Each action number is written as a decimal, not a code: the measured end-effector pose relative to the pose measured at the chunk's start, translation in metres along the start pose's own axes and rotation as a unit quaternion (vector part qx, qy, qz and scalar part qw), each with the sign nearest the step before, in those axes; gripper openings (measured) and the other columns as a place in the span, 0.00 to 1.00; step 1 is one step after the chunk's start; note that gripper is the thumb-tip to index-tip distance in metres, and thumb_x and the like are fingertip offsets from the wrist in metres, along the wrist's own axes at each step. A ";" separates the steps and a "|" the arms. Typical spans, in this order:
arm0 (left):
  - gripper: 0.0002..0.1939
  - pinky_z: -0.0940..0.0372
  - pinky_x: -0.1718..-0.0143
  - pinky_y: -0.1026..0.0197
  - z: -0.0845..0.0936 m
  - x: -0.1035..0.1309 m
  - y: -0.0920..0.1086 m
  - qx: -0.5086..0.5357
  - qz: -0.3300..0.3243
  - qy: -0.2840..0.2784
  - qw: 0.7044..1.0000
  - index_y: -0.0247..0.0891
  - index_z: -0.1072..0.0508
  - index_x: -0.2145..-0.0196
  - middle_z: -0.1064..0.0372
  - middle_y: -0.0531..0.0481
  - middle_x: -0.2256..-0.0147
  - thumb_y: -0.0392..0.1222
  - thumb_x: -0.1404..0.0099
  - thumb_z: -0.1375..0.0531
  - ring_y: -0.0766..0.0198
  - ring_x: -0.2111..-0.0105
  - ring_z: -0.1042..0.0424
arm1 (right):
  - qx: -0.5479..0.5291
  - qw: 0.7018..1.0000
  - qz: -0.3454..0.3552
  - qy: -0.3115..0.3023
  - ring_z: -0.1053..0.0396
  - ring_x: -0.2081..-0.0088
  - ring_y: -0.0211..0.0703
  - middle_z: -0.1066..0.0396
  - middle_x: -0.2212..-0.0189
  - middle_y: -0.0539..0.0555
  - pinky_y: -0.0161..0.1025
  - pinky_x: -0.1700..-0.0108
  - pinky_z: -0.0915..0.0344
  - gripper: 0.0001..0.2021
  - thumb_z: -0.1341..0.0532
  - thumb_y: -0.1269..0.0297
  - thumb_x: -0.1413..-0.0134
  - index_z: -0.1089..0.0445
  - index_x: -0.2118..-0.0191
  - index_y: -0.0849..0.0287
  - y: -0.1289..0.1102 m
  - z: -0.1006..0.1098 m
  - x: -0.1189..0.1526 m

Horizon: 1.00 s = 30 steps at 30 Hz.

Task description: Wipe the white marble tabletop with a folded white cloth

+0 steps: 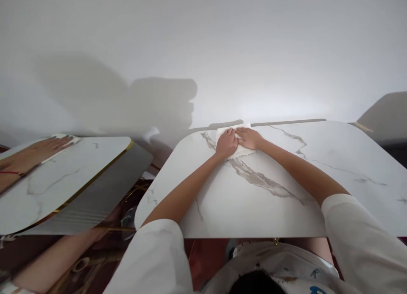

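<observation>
A white cloth (244,151) lies spread near the far edge of a white marble-patterned table (222,209) with grey veins. Both my hands press down on it side by side. My left hand (227,143) rests palm down, its fingers stretched forward over the cloth. From the right, my right hand (249,138) reaches in with its fingers lying flat, their tips touching my left hand. Most of the cloth's middle is hidden beneath the two hands.
A plain white wall (254,65) rises right behind the table. To the left stands a second marble-patterned table (73,175) with a gold edge, where another person's hand (47,150) lies on a white cloth (71,140). Between the tables is a gap.
</observation>
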<state>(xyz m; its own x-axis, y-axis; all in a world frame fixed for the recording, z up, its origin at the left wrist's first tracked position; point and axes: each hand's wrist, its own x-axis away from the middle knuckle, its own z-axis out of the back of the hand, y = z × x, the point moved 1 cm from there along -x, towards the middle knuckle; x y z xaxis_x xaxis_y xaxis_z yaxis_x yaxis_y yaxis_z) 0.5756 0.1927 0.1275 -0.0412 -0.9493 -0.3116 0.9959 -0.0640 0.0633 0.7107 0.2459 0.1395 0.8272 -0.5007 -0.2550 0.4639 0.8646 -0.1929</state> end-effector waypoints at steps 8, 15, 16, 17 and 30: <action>0.22 0.48 0.41 0.53 -0.015 -0.051 -0.005 -0.022 -0.023 -0.015 0.999 0.27 0.38 0.45 0.39 0.38 0.43 0.36 0.33 0.56 0.55 0.42 0.41 | -0.010 0.997 -0.071 0.012 0.46 0.39 0.49 0.42 0.40 0.61 0.43 0.39 0.51 0.25 0.52 0.63 0.39 0.44 0.39 0.68 0.036 -0.006 -0.023; 0.24 0.52 0.39 0.53 -0.012 -0.046 0.016 0.007 -0.087 -0.031 0.996 0.27 0.42 0.41 0.44 0.39 0.40 0.37 0.32 0.58 0.57 0.39 0.47 | 0.018 0.987 -0.146 0.062 0.48 0.39 0.52 0.43 0.40 0.66 0.46 0.40 0.52 0.25 0.53 0.66 0.40 0.43 0.41 0.74 0.027 -0.003 0.008; 0.24 0.53 0.39 0.53 -0.011 -0.043 0.021 0.011 -0.094 -0.038 0.995 0.27 0.43 0.41 0.45 0.39 0.40 0.37 0.32 0.59 0.58 0.39 0.48 | 0.022 0.986 -0.152 0.072 0.48 0.39 0.52 0.43 0.40 0.66 0.46 0.40 0.52 0.25 0.53 0.66 0.41 0.42 0.41 0.75 0.024 -0.002 0.014; 0.24 0.53 0.39 0.53 -0.008 -0.040 0.025 0.014 -0.099 -0.045 0.994 0.27 0.43 0.41 0.46 0.38 0.39 0.37 0.32 0.59 0.58 0.38 0.48 | 0.026 0.984 -0.157 0.080 0.47 0.39 0.53 0.43 0.40 0.67 0.47 0.40 0.52 0.25 0.54 0.67 0.41 0.42 0.42 0.75 0.021 -0.002 0.020; 0.27 0.54 0.37 0.52 0.044 0.092 0.034 0.028 -0.109 -0.063 0.992 0.28 0.44 0.40 0.48 0.40 0.38 0.41 0.33 0.60 0.59 0.37 0.51 | 0.017 0.989 -0.145 0.040 0.51 0.38 0.58 0.48 0.39 0.72 0.51 0.39 0.54 0.28 0.55 0.64 0.41 0.46 0.40 0.81 -0.102 0.009 0.096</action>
<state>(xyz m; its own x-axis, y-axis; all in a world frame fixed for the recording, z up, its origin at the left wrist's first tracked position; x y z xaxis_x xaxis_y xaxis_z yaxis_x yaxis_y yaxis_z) 0.6018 0.0902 0.1425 -0.2688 -0.9415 -0.2034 0.9562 -0.2862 0.0610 0.7452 0.1102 0.1430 0.6317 -0.7276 -0.2677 0.6885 0.6852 -0.2378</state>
